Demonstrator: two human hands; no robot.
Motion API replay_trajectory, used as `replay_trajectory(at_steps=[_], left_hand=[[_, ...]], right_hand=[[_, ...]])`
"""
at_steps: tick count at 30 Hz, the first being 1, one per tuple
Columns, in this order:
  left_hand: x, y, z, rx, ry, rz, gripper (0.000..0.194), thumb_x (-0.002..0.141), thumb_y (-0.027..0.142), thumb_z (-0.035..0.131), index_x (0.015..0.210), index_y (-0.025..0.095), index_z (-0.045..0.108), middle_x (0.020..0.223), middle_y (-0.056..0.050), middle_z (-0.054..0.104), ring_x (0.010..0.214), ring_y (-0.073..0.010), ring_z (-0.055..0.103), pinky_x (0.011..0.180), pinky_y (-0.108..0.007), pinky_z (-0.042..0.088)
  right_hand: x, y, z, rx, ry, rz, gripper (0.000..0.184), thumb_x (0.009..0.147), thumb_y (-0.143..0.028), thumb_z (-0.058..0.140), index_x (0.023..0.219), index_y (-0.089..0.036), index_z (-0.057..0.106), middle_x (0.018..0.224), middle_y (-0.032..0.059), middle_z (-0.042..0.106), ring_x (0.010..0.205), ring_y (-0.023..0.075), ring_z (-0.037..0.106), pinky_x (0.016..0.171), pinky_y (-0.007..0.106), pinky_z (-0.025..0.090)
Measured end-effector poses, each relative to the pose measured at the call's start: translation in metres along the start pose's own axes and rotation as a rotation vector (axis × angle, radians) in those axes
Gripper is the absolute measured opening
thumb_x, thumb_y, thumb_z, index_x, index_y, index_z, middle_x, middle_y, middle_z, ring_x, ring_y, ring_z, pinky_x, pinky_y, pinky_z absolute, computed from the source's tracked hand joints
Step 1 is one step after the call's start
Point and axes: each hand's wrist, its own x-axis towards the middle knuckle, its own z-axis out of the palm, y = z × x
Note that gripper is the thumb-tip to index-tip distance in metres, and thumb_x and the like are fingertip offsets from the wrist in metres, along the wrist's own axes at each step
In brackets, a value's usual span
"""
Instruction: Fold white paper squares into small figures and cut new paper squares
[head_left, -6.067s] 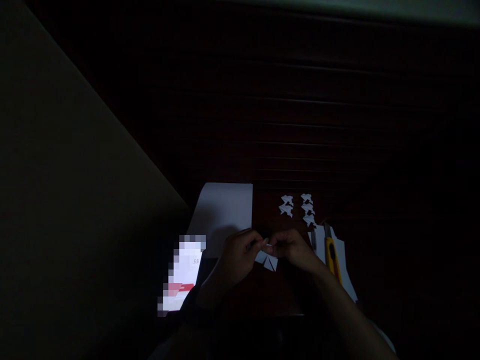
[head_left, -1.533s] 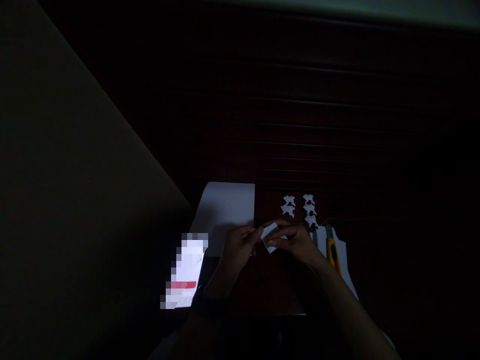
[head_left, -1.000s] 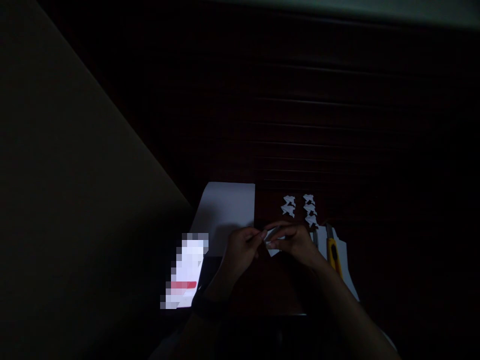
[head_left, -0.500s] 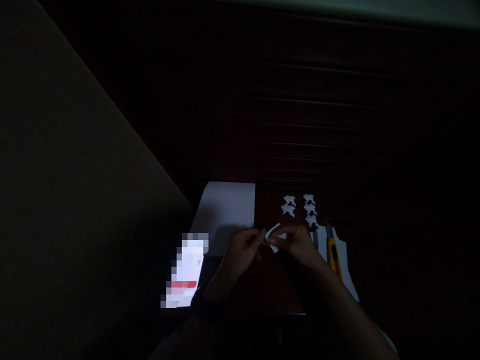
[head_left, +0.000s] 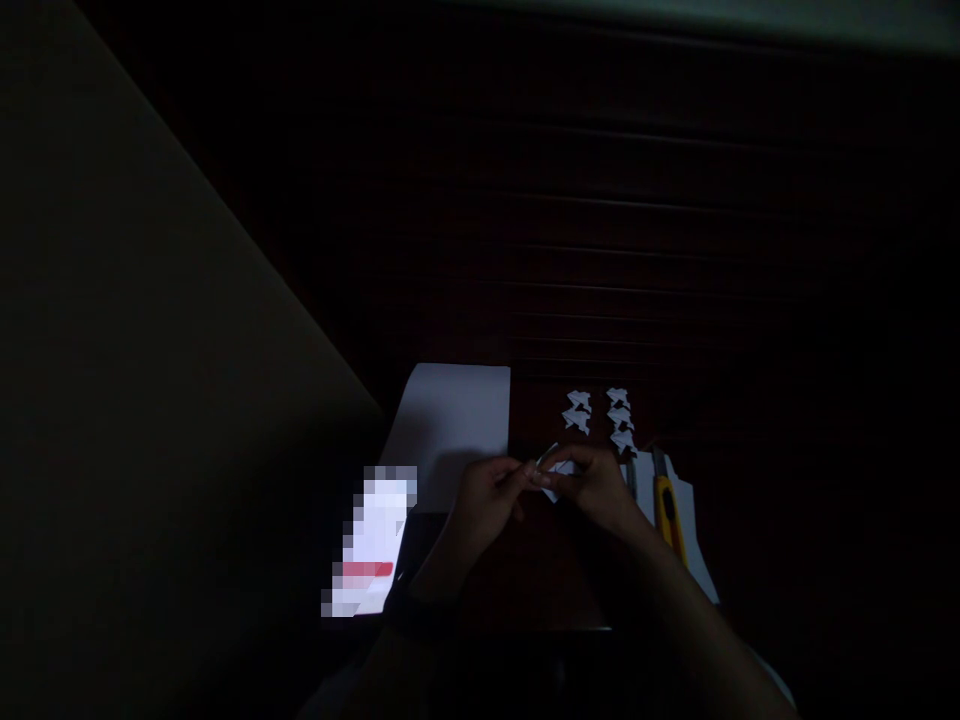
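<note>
A small folded piece of white paper (head_left: 553,491) is pinched between my two hands above the dark table. My left hand (head_left: 484,500) grips its left corner between thumb and forefinger. From the other side, my right hand (head_left: 596,487) has thumb and fingers closed on it, covering much of the paper. Just beyond the hands lie several small folded paper figures in two columns, one column (head_left: 577,412) on the left and another (head_left: 620,420) on the right. Their shape looks like little frogs.
A large white sheet (head_left: 461,410) lies at the left, partly behind my left hand. Nearer me a lit screen (head_left: 375,540) shows, partly pixelated. At the right, a yellow utility knife (head_left: 667,510) rests on white paper (head_left: 697,545). A pale wall (head_left: 150,400) rises at the left.
Six seconds ago the paper hung lower with a split, pointed end showing. It has since been turned, and my fingertips have drawn together on its left corner, hiding more of it.
</note>
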Motion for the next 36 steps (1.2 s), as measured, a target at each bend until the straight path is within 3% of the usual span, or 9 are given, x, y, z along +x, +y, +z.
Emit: replay_trajectory(at_steps=[8, 13, 21, 25, 31, 36], left_hand=[[-0.0027, -0.0017, 0.0028, 0.156, 0.111, 0.135, 0.027, 0.084, 0.036, 0.05, 0.072, 0.017, 0.065, 0.05, 0.003, 0.055, 0.045, -0.0101, 0.049, 0.046, -0.02, 0.036], [-0.005, -0.0006, 0.0031, 0.249, 0.139, 0.205, 0.026, 0.087, 0.031, 0.046, 0.073, 0.018, 0.064, 0.056, 0.002, 0.057, 0.052, -0.0119, 0.052, 0.052, -0.022, 0.037], [-0.0065, 0.0004, 0.0059, 0.285, 0.183, 0.227, 0.023, 0.088, 0.033, 0.045, 0.081, 0.02, 0.063, 0.068, -0.001, 0.063, 0.061, -0.0144, 0.056, 0.056, -0.023, 0.038], [-0.0065, 0.001, 0.0074, 0.283, 0.197, 0.242, 0.023, 0.088, 0.032, 0.046, 0.081, 0.019, 0.063, 0.077, -0.002, 0.066, 0.07, -0.0154, 0.059, 0.063, -0.024, 0.041], [-0.0059, -0.0012, 0.008, 0.283, 0.165, 0.244, 0.021, 0.088, 0.029, 0.046, 0.083, 0.019, 0.063, 0.081, -0.002, 0.067, 0.073, -0.0154, 0.06, 0.064, -0.023, 0.042], [-0.0068, -0.0007, 0.0081, 0.284, 0.131, 0.24, 0.021, 0.089, 0.029, 0.045, 0.082, 0.02, 0.063, 0.081, -0.001, 0.067, 0.073, -0.0147, 0.06, 0.065, -0.023, 0.041]], right_hand=[[-0.0014, -0.0024, 0.0012, 0.065, -0.033, -0.005, 0.019, 0.072, -0.033, 0.07, 0.086, -0.02, 0.069, 0.086, 0.0036, 0.069, 0.078, 0.019, 0.062, 0.068, 0.029, 0.046], [-0.0025, -0.0068, 0.0019, 0.068, -0.022, -0.002, 0.022, 0.069, -0.03, 0.072, 0.086, -0.02, 0.062, 0.086, 0.0024, 0.065, 0.081, 0.0187, 0.059, 0.069, 0.029, 0.046], [-0.0006, -0.0041, 0.0083, 0.358, 0.028, 0.07, 0.05, 0.06, -0.027, 0.078, 0.097, -0.024, 0.044, 0.085, -0.001, 0.056, 0.071, 0.0143, 0.055, 0.059, 0.024, 0.045], [0.0004, -0.0047, 0.0081, 0.356, -0.009, 0.059, 0.066, 0.058, -0.024, 0.08, 0.113, -0.026, 0.045, 0.091, 0.0011, 0.058, 0.075, 0.0158, 0.056, 0.062, 0.025, 0.046], [0.0011, -0.0028, 0.005, 0.267, -0.062, 0.067, 0.055, 0.059, -0.024, 0.079, 0.109, -0.023, 0.055, 0.085, 0.0004, 0.061, 0.071, 0.0157, 0.056, 0.061, 0.026, 0.045], [0.0009, -0.0028, 0.0038, 0.332, -0.066, 0.123, 0.051, 0.057, -0.02, 0.079, 0.105, -0.022, 0.059, 0.08, -0.0009, 0.062, 0.067, 0.0139, 0.055, 0.058, 0.025, 0.044]])
